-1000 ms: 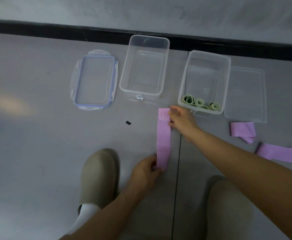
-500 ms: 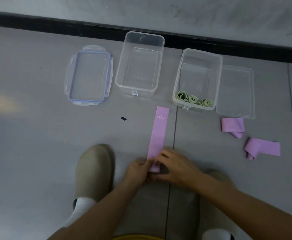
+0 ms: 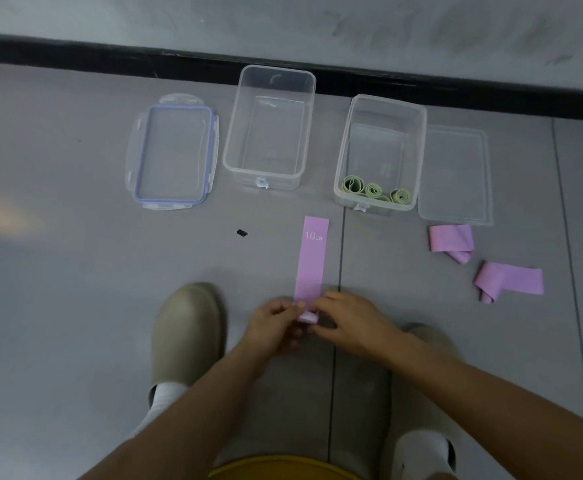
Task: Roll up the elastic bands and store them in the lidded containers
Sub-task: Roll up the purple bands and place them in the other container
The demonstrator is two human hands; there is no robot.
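Right hand (image 3: pixel 352 323) joined left hand (image 3: pixel 273 325) on pink band (image 3: pixel 312 261); container (image 3: pixel 421 157) holds green rolls (image 3: pixel 373 190)

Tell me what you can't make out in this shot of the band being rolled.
Head view only.
Rolled end of the pink band: covered by the left hand and right hand, turns uncountable.
Black speck on the floor: too small to identify.
Green rolls in the right container: overlapping, count unclear.
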